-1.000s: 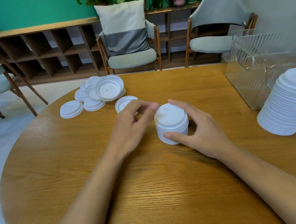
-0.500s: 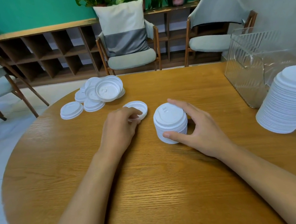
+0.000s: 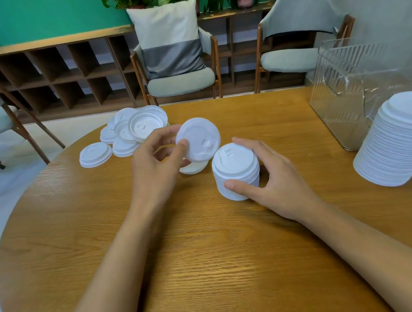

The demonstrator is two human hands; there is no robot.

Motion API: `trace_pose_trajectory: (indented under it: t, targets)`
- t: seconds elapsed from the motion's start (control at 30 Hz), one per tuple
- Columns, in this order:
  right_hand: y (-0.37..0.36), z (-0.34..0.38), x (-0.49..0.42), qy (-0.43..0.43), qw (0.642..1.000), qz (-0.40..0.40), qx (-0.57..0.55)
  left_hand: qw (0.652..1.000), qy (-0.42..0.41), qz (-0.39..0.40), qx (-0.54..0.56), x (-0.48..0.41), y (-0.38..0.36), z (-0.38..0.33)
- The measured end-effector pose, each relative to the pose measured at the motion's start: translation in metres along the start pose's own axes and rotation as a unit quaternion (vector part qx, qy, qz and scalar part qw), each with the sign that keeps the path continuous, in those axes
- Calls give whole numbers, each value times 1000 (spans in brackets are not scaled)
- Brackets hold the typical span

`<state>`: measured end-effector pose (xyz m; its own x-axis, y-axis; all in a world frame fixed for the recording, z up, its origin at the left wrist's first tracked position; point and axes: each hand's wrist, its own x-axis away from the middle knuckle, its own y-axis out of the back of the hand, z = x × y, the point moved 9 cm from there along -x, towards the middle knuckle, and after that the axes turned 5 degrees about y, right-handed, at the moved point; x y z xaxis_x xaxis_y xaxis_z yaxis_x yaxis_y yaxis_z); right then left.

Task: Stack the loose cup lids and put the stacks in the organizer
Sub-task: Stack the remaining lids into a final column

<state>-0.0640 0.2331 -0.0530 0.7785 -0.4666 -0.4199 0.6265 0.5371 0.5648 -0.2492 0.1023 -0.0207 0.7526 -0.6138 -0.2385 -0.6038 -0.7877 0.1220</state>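
Has just raised a loose lid point(image 3: 198, 139) off the table point(image 3: 209, 256). Pinches it, tilted, in the left hand point(image 3: 155, 163), just left of the right hand point(image 3: 275, 177). Clasps the short stack point(image 3: 235, 170) in that right hand. Likely ready to cap the stack.

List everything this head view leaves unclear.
Head view only:
- Tall stack: cut off by the right edge; what lies behind it is out of frame.
- Organizer: contents blurred through ribbed walls, partly behind the tall stack.
- Lid on the table: mostly covered by the held lid and left hand.
- Small stack: lid count too fine; right hand hides its far side.
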Motion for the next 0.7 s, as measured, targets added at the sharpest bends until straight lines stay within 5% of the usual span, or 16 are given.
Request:
trace_pose_trajectory:
  t: [0.27, 0.53, 0.6, 0.7]
  targets:
    - [0, 1, 0, 3, 1000, 3, -6, 989, 93, 44, 104, 2, -13, 12]
    - [-1, 4, 1, 26, 1000, 9, 7, 980, 2, 132, -152, 16, -42, 8]
    - [-1, 5, 1, 31, 999, 7, 8, 976, -20, 127, -174, 17, -41, 5]
    - [-3, 8, 1, 40, 999, 16, 6, 966, -21, 231, -116, 22, -52, 1]
